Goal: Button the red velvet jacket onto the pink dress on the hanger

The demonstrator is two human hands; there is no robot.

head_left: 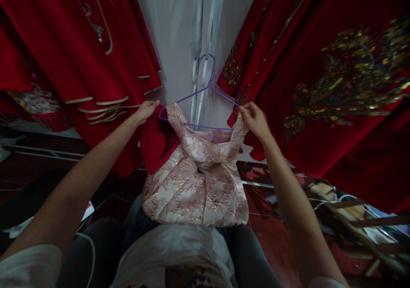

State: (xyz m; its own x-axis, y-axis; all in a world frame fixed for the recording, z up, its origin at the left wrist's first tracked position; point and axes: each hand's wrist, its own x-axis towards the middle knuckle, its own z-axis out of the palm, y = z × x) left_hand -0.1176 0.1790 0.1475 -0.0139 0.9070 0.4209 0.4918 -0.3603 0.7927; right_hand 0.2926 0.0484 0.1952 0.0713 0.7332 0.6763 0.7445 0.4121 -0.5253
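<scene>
A pale pink dress (205,151) with gold brocade hangs by its wide straps on a purple hanger (192,95), held up before my lap. My right hand (254,118) pinches the right strap at the hanger's right end. Just beyond the hanger's left end, my left hand (147,111) is closed, fingertips together at the top of a red cloth (156,145). That cloth hangs over the dress's left side; whether it is joined to the dress, I cannot tell. The full skirt bunches down toward my knees.
Red garments with pale trim (105,66) hang at left; a red garment with gold sequins (352,78) hangs at right. Metal poles (200,66) stand before a pale wall. A wooden frame (355,224) with papers is at lower right. A white cable (91,245) lies by my leg.
</scene>
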